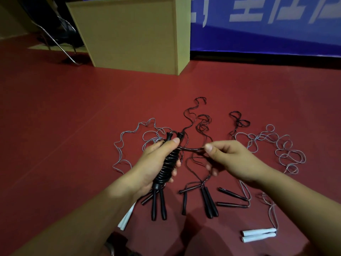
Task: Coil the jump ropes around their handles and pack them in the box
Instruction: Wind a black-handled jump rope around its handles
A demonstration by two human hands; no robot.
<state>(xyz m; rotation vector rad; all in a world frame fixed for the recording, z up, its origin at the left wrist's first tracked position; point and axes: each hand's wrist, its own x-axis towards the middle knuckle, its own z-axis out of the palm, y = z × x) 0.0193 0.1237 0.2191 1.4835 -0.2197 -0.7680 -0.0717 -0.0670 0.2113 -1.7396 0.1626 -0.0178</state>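
Observation:
My left hand [156,163] grips a pair of black handles [166,163] held together, with black rope coiled tightly around their middle. My thumb presses near the handles' top ends. My right hand [232,159] pinches the free end loop of that black rope [191,149], stretched sideways from the coil. On the red floor below lie several more black handles [208,204] with tangled black ropes [201,124]. Two white handles [258,235] with a grey rope [287,150] lie at the right. Another grey rope [129,137] spreads at the left, its white handles [126,218] partly hidden under my left forearm.
A tan cardboard box [134,34] stands on the floor at the back, well beyond the ropes. A metal chair leg [60,47] is at the far left. A blue banner [267,24] runs along the back right.

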